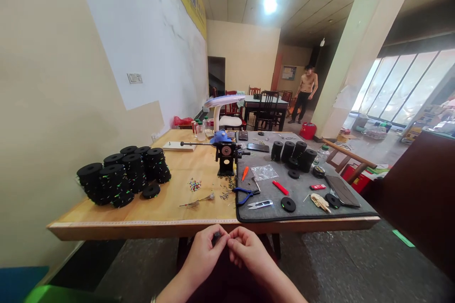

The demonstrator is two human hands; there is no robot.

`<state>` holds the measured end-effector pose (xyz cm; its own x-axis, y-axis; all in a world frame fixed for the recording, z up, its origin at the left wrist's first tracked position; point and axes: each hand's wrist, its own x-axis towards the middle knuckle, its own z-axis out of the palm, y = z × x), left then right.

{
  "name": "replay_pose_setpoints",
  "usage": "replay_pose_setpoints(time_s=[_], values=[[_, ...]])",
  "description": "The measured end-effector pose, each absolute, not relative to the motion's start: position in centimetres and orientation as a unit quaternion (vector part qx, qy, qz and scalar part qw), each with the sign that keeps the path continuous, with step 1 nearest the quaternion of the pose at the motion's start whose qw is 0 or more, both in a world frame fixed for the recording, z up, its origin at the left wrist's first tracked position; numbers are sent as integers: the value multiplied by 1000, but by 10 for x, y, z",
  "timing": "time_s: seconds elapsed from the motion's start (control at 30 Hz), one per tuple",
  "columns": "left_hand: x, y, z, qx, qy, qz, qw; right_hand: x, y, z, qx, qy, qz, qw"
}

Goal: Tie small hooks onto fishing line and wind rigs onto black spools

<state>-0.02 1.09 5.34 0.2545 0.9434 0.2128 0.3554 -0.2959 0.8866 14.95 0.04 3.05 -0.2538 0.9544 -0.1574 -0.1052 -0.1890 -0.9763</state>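
Note:
My left hand (210,245) and my right hand (245,247) meet at the fingertips just in front of the table's near edge. Both are closed in a pinch, thumbs against index fingers. Something dark shows in the curl of my left hand, too small to name. Whatever lies between the fingertips is hidden. Beyond the hands on the wood lie a thin bundle of fine stems (197,201) and a heap of coloured beads (195,184). On the grey mat (263,212) are thread snips (260,204), blue-handled pliers (245,194) and a black foam ring (288,205).
Stacks of black foam spools (133,170) stand at the left, more spools (287,151) on the mat. A black hand-cranked device (225,156) is mid-table near a white lamp (223,101). A phone (258,147) lies behind. A person (306,90) stands in the background.

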Motion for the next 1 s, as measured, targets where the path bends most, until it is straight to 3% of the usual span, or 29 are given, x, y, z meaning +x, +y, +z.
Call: replay_pose_setpoints(time_s=[0.1, 0.27, 0.57, 1.0], values=[[-4, 20, 55, 733, 452, 382, 334, 153, 2, 23, -468, -508, 583, 427], [-12, 61, 53, 807, 515, 240, 161, 163, 3, 20, -469, -445, 583, 492], [-11, 116, 53, 824, 536, 180, 36, 166, -1, 15, -446, -355, 622, 537], [1, 161, 57, 858, 504, 92, 37, 166, -7, 13, -434, -339, 637, 539]])
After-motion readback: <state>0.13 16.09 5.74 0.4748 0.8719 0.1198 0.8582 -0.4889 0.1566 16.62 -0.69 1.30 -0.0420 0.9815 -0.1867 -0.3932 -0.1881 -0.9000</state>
